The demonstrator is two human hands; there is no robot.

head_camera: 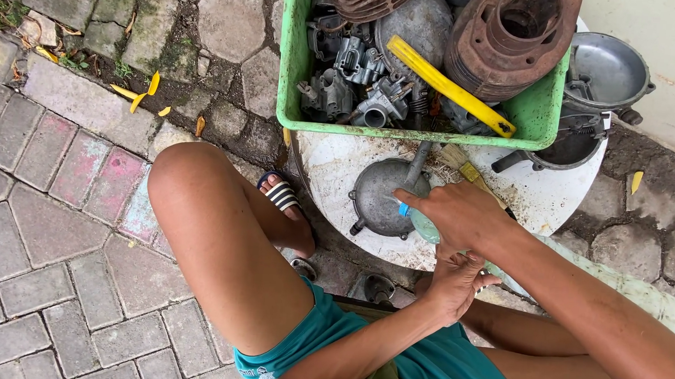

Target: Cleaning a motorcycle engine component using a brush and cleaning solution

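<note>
Gripping a pale green plastic bottle with a blue nozzle (421,222), right hand (461,216) with fingers curled tight round it, forefinger stretched toward the tip; most of the bottle hidden under the palm. Resting just below, left hand (453,282), fingers loosely apart, touching the rim of the round white work disc (331,162); what lies beneath the palm impossible to tell. Lying on the disc under the nozzle, a grey domed metal engine cover (380,196). Beside it, a wooden-handled paintbrush (464,167), half hidden. Cut off at the top edge, a green plastic crate of rusty engine parts (293,77).
</note>
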